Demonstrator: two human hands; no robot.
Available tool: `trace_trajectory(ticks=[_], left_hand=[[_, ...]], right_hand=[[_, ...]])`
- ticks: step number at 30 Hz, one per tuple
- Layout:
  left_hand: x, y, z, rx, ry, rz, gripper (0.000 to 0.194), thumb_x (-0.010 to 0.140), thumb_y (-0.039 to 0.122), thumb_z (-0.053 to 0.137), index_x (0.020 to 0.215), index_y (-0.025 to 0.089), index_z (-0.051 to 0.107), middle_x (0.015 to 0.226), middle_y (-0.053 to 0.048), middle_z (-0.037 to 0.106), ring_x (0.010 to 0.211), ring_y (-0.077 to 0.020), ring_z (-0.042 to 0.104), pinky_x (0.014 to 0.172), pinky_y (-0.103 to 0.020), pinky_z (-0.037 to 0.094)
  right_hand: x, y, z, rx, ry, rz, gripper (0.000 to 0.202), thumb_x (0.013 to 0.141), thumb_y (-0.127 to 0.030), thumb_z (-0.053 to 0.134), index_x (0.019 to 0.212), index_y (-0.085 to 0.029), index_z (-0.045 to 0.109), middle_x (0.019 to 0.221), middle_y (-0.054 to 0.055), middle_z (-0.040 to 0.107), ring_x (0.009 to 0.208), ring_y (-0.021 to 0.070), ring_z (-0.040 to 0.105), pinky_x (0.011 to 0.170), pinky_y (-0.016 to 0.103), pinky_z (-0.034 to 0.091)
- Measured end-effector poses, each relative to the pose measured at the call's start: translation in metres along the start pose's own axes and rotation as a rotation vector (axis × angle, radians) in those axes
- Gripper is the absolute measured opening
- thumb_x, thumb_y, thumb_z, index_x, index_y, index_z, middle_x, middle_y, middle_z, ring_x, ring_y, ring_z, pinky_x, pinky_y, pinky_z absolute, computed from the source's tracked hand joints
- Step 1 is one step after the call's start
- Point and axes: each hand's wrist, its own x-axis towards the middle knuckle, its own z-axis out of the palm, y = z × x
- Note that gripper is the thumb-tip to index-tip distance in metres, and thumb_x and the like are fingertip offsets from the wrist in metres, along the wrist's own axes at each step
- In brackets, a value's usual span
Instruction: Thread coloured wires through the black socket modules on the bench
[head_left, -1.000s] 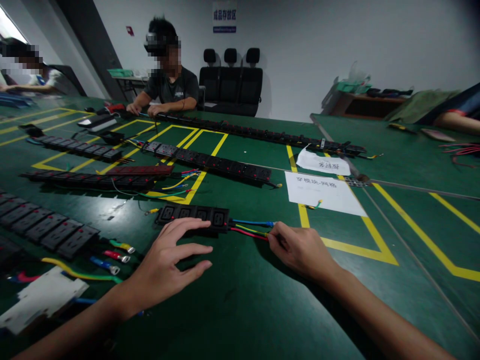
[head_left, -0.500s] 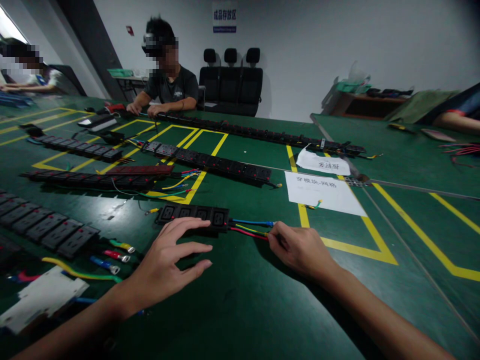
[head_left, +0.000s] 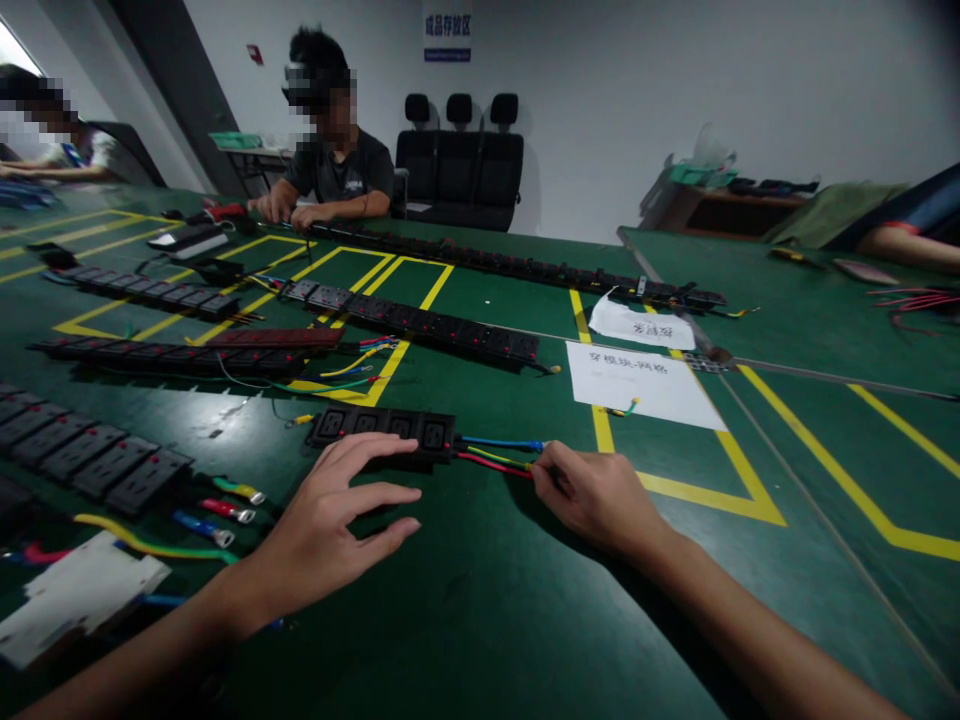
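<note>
A short black socket strip (head_left: 384, 432) lies on the green table in front of me. Blue, yellow-green and red wires (head_left: 491, 457) leave its right end. My right hand (head_left: 592, 495) is closed on the ends of these wires, its fingertips pinched together. My left hand (head_left: 349, 515) has its fingers spread, with the index fingertip over the near edge of the strip; whether it touches is unclear. A yellow ring terminal (head_left: 301, 420) is at the strip's left end.
Several longer socket strips (head_left: 420, 325) lie beyond and to the left. Paper sheets (head_left: 645, 385) are at the right, with yellow tape around. A white part (head_left: 82, 590) and terminal wires (head_left: 214, 527) sit at the left. A person (head_left: 334, 165) works across the table.
The whole view has shifted slightly, so things appear a little further left. Both hands keep nearly the same pose beside the strip.
</note>
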Motion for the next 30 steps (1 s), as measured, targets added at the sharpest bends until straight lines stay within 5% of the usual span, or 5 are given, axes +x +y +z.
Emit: trace_trajectory(ticks=[11,16,22,27,30], left_hand=[[-0.0033,-0.0002,0.0033,0.275,-0.172,0.054,0.07,0.096,0.039,0.062,0.158,0.023,0.036,0.161,-0.013,0.041,0.146,-0.0351,0.04,0.119,-0.061,0.035],[-0.0032,-0.0018,0.0032,0.311,-0.199,0.085,0.068,0.097,0.041,0.061,0.158,0.026,0.037,0.164,-0.013,0.035,0.148,-0.0367,0.038,0.119,-0.062,0.035],[-0.004,-0.0022,0.003,0.327,-0.196,0.089,0.062,0.098,0.037,0.059,0.156,0.027,0.041,0.165,-0.012,0.035,0.147,-0.0366,0.04,0.118,-0.061,0.037],[-0.0044,-0.0045,0.0044,0.369,-0.185,0.124,0.062,0.098,0.037,0.058,0.157,0.028,0.04,0.166,-0.011,0.034,0.146,-0.0365,0.041,0.116,-0.06,0.04],[-0.0047,-0.0062,0.0046,0.396,-0.184,0.139,0.062,0.099,0.037,0.057,0.157,0.028,0.04,0.166,-0.01,0.033,0.145,-0.0361,0.043,0.116,-0.06,0.041]], right_hand=[[0.0,-0.0017,-0.0021,-0.026,0.027,0.025,0.014,0.098,-0.026,0.047,0.095,-0.019,0.059,0.055,-0.006,0.055,0.044,0.0107,0.05,0.049,0.025,0.026],[-0.0012,-0.0016,-0.0018,-0.025,0.088,0.094,0.029,0.099,-0.031,0.046,0.119,-0.015,0.059,0.057,-0.005,0.059,0.043,0.0109,0.05,0.05,0.025,0.029],[0.0018,-0.0015,-0.0021,-0.057,0.03,0.018,0.032,0.101,-0.028,0.045,0.078,-0.019,0.067,0.063,0.0,0.067,0.047,0.0099,0.054,0.051,0.027,0.027],[0.0004,-0.0005,-0.0008,-0.072,0.084,0.079,0.034,0.101,-0.032,0.045,0.121,-0.015,0.067,0.063,-0.001,0.069,0.045,0.0114,0.055,0.05,0.026,0.031],[0.0001,-0.0003,0.0001,-0.1,0.081,0.119,0.034,0.1,-0.033,0.046,0.12,-0.016,0.068,0.063,0.0,0.071,0.045,0.0127,0.057,0.049,0.026,0.031]])
